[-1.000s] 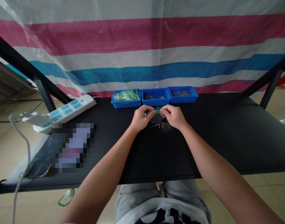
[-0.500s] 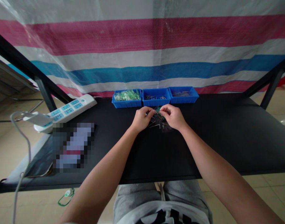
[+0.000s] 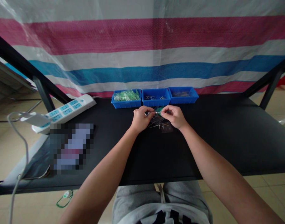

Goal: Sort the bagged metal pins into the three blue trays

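Both hands meet over a small pile in the middle of the black table [image 3: 156, 158]. My left hand [image 3: 142, 119] is closed in a pinch around thin metal pins, their silvery ends showing at its fingers. Thumb and forefinger of my right hand [image 3: 175, 116] pinch the other end of a thin metal pin [image 3: 157, 112] that spans the gap between the hands. Beneath them lie several loose metal pins [image 3: 156, 125], a small clear plastic bag [image 3: 167, 127] and something green [image 3: 159, 109], partly hidden by the fingers.
Behind the hands stand three blue bins: one with green-and-clear packets [image 3: 127, 95], a middle bin [image 3: 156, 102] with metal pins, a right bin [image 3: 184, 99] with thin pieces. A white power strip [image 3: 69, 109] and a blurred-out flat object [image 3: 73, 146] lie left.
My right hand has shifted slightly right, and the thin pin between the fingertips now shows more clearly. More of the green thing is visible. My left hand stays nearly still.
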{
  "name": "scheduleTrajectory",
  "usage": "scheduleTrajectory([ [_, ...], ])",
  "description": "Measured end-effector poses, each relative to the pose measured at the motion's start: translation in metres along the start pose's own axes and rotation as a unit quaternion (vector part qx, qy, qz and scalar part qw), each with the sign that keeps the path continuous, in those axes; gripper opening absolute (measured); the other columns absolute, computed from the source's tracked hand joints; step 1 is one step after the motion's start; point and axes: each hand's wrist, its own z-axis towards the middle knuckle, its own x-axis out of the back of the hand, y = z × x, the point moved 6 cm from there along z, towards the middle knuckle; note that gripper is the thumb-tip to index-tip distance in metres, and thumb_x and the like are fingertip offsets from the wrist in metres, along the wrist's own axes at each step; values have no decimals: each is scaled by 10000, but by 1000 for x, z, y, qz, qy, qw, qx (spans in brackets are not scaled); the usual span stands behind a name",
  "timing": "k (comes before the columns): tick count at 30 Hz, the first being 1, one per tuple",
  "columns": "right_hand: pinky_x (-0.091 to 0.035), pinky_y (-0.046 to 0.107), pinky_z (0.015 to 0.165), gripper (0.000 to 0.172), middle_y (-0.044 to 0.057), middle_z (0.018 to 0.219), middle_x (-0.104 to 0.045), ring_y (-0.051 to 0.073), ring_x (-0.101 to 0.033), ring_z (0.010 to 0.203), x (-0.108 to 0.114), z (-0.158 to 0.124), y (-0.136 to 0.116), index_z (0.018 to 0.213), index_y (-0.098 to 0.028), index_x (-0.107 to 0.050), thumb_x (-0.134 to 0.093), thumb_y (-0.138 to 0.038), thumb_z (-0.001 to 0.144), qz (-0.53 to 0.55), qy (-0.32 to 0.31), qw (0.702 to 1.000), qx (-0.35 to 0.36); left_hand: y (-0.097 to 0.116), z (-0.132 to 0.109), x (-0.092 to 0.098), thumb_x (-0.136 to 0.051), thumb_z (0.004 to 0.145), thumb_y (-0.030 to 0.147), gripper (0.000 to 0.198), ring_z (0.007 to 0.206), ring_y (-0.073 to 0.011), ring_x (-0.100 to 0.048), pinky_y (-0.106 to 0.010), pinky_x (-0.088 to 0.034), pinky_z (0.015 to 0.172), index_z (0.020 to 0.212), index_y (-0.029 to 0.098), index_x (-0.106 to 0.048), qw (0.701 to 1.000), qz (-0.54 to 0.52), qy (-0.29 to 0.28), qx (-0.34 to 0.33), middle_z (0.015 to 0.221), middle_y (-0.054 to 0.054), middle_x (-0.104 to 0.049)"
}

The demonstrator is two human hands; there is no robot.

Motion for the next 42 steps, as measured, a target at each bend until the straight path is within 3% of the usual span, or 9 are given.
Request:
scheduleTrajectory([
  [4, -421, 272, 600, 133, 12, 684, -625, 129, -537, 626, 7, 3, 4, 723, -167, -627, -671, -292, 712, 18, 50, 999, 4, -7, 1, 15, -553, 845, 303, 180, 801, -166, -629, -275, -467, 733, 805, 177, -676, 997, 5, 80, 9, 846, -38, -701],
  [6, -443, 276, 617, 169, 40, 816, -671, 138, -559, 679, 9, 5, 8, 822, -170, -648, -671, -275, 691, 26, 66, 998, 3, -13, 2, 18, -540, 845, 310, 194, 787, -165, -625, -265, -461, 698, 810, 173, -674, 995, 9, 100, 28, 840, -37, -698],
  [8, -464, 281, 626, 367, 85, 1083, -676, 148, -579, 750, 8, 7, 10, 1029, -191, -646, -658, -246, 666, 40, 49, 998, -4, -18, 3, 17, -539, 843, 317, 197, 778, -165, -623, -269, -462, 711, 810, 175, -672, 994, 18, 97, 38, 834, -35, -696],
  [10, -480, 288, 626, 621, 119, 1346, -558, 160, -595, 813, 5, 8, 13, 1255, -235, -555, -641, -220, 640, 62, 9, 998, -19, -19, 3, 14, -537, 843, 318, 196, 783, -166, -624, -280, -466, 757, 803, 180, -670, 995, 27, 84, 36, 836, -34, -695],
  [14, -505, 320, 663, 811, 135, 1495, -399, 188, -613, 884, 3, 6, 15, 1413, -280, -405, -615, -224, 631, 85, -35, 995, -31, -18, 4, 10, -531, 841, 301, 190, 787, -173, -630, -304, -466, 800, 792, 181, -669, 997, 38, 55, 27, 843, -41, -695],
  [20, -510, 336, 655, 659, 139, 1345, -543, 182, -614, 812, 11, 8, 17, 1297, -237, -517, -621, -264, 647, 81, 4, 996, -24, -20, 4, 11, -537, 828, 291, 174, 781, -177, -628, -311, -471, 805, 783, 188, -670, 998, 39, 43, 29, 835, -39, -699],
  [27, -499, 322, 663, 321, 78, 892, -687, 161, -602, 695, 19, 10, 25, 978, -161, -650, -611, -242, 670, -28, 98, 994, -28, -22, 5, 7, -535, 824, 257, 157, 831, -193, -627, -325, -468, 824, 812, 184, -674, 998, 63, 30, 8, 879, -57, -698],
  [34, -442, 275, 603, 75, 18, 651, -647, 138, -563, 582, 6, 6, 14, 715, -175, -673, -607, -186, 681, -220, 31, 975, 28, -22, 5, 0, -538, 819, 223, 159, 903, -219, -625, -357, -457, 850, 877, 189, -682, 995, 96, 5, -3, 932, -67, -695],
  [42, -400, 256, 577, 60, 3, 632, -618, 116, -521, 548, 2, 4, 12, 720, -161, -673, -622, -178, 693, -226, -5, 974, 28, -27, 5, -3, -479, 771, 81, 306, 992, -239, -608, -403, -439, 916, 961, 193, -691, 993, 111, -12, 27, 1032, -85, -676],
])
